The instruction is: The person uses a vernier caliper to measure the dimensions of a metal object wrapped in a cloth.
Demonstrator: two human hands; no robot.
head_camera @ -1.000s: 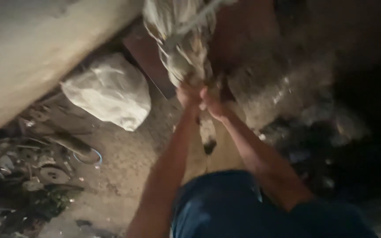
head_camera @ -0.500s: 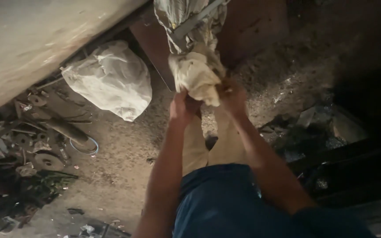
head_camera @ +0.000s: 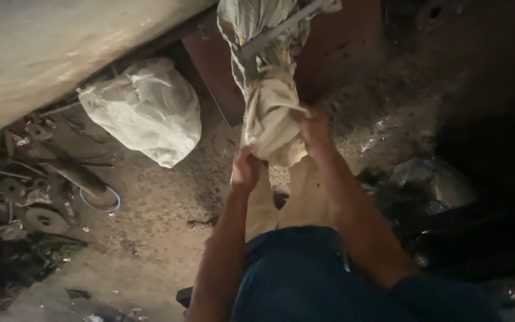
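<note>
Nearest the camera is the person's dark blue shirt (head_camera: 305, 280), with both bare forearms reaching up and away from it. Past the shirt, pale trousers (head_camera: 305, 200) show between the arms.

The left hand (head_camera: 247, 170) is closed on the lower left edge of a bunched, cream-coloured cloth (head_camera: 269, 119), its fingers curled into the fabric. The right hand (head_camera: 312, 128) sits a little higher and just to the right of it, wrapped around the right side of the same bundle; its fingertips are buried in the folds, so exactly how tight the grip is cannot be told, but it looks clamped on. The cloth hangs between and above the two hands, twisted into a thick rope that rises to the top of the frame, where a thin grey metal bar (head_camera: 281, 27) crosses it at a slant.

Left of the left hand, well apart on the dusty floor (head_camera: 150, 226), lies a crumpled whitish sack (head_camera: 144, 110). Further left are rusty metal discs and scrap parts (head_camera: 37, 197) and a small blue ring (head_camera: 99, 200). Above the sack runs a broad pale concrete slab (head_camera: 49, 53). Behind the cloth stands a reddish-brown panel (head_camera: 341, 48). To the right of the right hand the ground falls into deep shadow with dim debris (head_camera: 430, 179).
</note>
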